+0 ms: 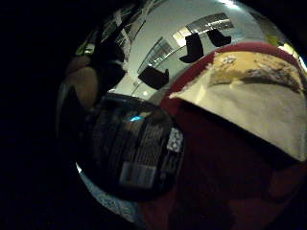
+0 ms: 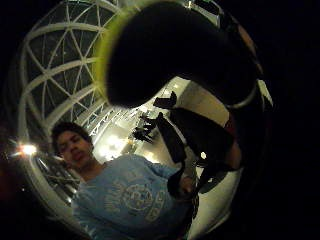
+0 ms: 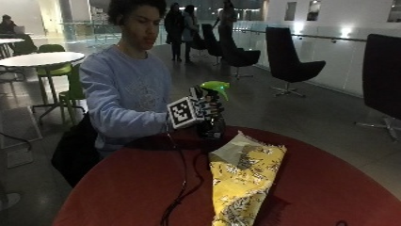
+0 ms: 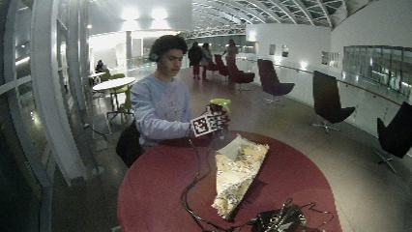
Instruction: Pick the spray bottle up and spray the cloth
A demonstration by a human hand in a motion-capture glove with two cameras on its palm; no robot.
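A dark spray bottle (image 3: 212, 123) with a green trigger head (image 3: 215, 87) stands upright at the far side of the round red table (image 3: 125, 188), its base at or just above the tabletop. My gloved right hand (image 3: 205, 107) grips its neck, fingers curled round it below the head. The yellow patterned cloth (image 3: 243, 176), folded with a pale underside showing, lies on the table in front of the bottle. In the little finger side view the bottle's labelled body (image 1: 134, 153) is close to the palm, the cloth (image 1: 254, 96) beyond it. The green head (image 2: 107, 55) fills the thumb side view. Bottle (image 4: 219, 121), cloth (image 4: 237, 171).
A black cable (image 3: 181, 183) runs across the table left of the cloth. Dark gear (image 4: 280, 221) sits at the table's near edge. The person sits behind the table. Black chairs (image 3: 285, 61) and a white table (image 3: 41, 59) stand farther off.
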